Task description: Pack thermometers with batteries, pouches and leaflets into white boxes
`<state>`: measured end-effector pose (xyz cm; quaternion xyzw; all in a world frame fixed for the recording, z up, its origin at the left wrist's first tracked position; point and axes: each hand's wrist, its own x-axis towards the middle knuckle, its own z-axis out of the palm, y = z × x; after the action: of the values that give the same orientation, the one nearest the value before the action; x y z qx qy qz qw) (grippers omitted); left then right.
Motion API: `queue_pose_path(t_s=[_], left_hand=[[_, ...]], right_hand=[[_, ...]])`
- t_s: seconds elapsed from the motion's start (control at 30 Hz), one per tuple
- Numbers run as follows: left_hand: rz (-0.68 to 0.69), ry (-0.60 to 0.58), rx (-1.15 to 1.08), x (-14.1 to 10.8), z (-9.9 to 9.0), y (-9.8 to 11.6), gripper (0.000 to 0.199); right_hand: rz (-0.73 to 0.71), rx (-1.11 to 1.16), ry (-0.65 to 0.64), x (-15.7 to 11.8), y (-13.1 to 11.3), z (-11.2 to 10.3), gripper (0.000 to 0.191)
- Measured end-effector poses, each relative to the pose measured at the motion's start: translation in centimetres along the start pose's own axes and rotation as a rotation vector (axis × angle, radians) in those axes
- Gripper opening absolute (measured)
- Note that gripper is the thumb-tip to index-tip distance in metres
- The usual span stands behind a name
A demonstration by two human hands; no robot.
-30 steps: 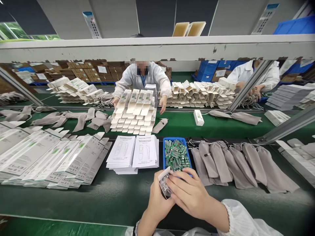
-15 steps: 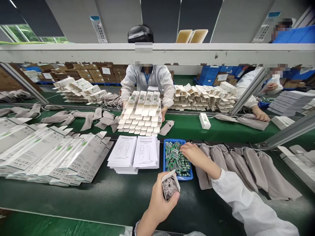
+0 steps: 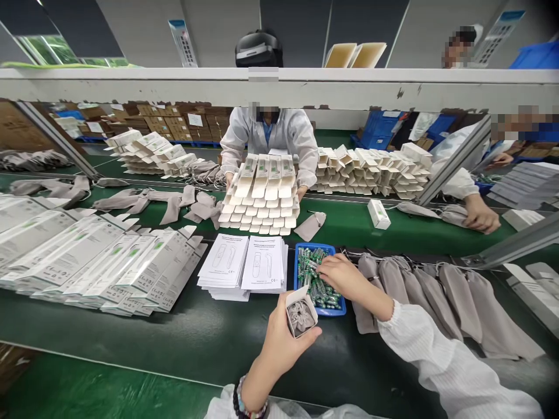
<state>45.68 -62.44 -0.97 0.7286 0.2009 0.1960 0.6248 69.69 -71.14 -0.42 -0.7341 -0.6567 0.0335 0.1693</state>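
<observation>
My left hand [image 3: 283, 337] is wrapped round a white open-topped box [image 3: 301, 312]. A gathered grey pouch [image 3: 301, 316] shows inside the box. Beside it, my right hand [image 3: 343, 276] reaches into a blue tray [image 3: 332, 311] of green-and-silver batteries [image 3: 312, 265]. Its fingers are bent together over the batteries, and the fingertips seem to pinch one, partly hidden. Two stacks of printed leaflets [image 3: 264, 265] lie left of the tray. Several grey pouches [image 3: 454, 291] lie in a row to its right.
White boxes [image 3: 126, 267] are piled at the left. Across the bench a person [image 3: 268, 137] holds a stack of open boxes [image 3: 262, 198]. A small white box [image 3: 378, 214] stands on the green belt. At the right, another person's hand [image 3: 480, 214] touches a grey pouch. A rail [image 3: 279, 87] crosses above.
The view has shifted slightly. My left hand has brought the box closer to the tray's near left corner. My right hand is still over the batteries, a little further left in the tray.
</observation>
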Motion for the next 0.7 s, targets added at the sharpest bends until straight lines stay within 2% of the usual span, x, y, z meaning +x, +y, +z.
queue_pose_path(t_s=[0.1,0.17,0.23,0.3,0.4,0.47,0.5,0.6,0.7], left_hand=[[0.008,0.024,-0.006,0.0,0.0,0.0,0.061],[0.017,0.045,-0.011,-0.1,0.1,0.0,0.060],[0.034,0.056,-0.019,-0.1,0.2,0.0,0.060],[0.066,0.068,-0.006,-0.2,0.3,0.0,0.058],[0.089,0.092,0.019,-0.3,0.5,0.0,0.054],[0.065,0.097,-0.020,-0.5,0.7,-0.1,0.054],[0.048,0.097,-0.048,-0.6,0.8,-0.2,0.054],[0.000,0.077,-0.106,-0.9,0.9,-0.6,0.052],[0.051,-0.013,-0.215,-1.2,0.5,-1.4,0.060]], right_hand=[[0.160,0.339,0.377,-1.1,-2.5,-1.9,0.015],[0.202,0.666,0.548,-2.2,-5.3,-2.9,0.012],[0.165,0.821,0.518,-3.2,-8.5,-2.8,0.009],[0.185,0.820,0.436,-3.9,-11.4,-1.4,0.006],[0.291,0.953,0.472,-4.1,-13.9,1.7,0.031],[0.354,1.101,0.473,-4.0,-14.5,2.9,0.049],[0.383,1.153,0.431,-3.9,-14.6,3.1,0.053],[0.455,1.249,0.253,-3.5,-14.6,2.2,0.044],[0.466,1.395,0.178,-3.0,-14.2,1.0,0.037]])
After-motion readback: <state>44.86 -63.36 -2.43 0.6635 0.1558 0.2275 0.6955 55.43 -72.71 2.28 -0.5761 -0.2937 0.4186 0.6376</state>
